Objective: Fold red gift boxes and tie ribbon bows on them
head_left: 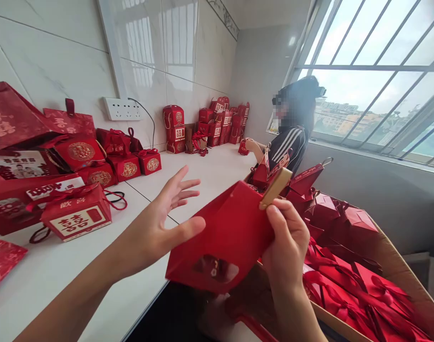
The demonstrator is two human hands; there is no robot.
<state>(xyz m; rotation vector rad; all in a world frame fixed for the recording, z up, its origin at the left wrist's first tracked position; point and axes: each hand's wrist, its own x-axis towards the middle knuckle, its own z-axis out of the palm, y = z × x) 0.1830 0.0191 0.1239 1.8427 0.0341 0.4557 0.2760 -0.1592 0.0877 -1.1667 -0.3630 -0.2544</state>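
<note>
Right hand (286,242) is closed on a flat red box (226,237) by its gold handle (275,188); left hand (163,223) is spread, released, beside it. Box is not yet folded up. Finished boxes (217,121) are stacked on the counter (210,171) beyond it; more flats are kept in the carton (398,266) right of it.

Bare forearms, apparently no sleeves.

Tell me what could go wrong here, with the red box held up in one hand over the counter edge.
1. The right hand pinches the flat red box only at its gold handle; the left hand is open and off it, so the box could swing or slip.
2. It hangs past the white counter edge, so a drop may land on the floor.
3. The cardboard carton of red boxes sits close; an elbow could knock it.
</note>
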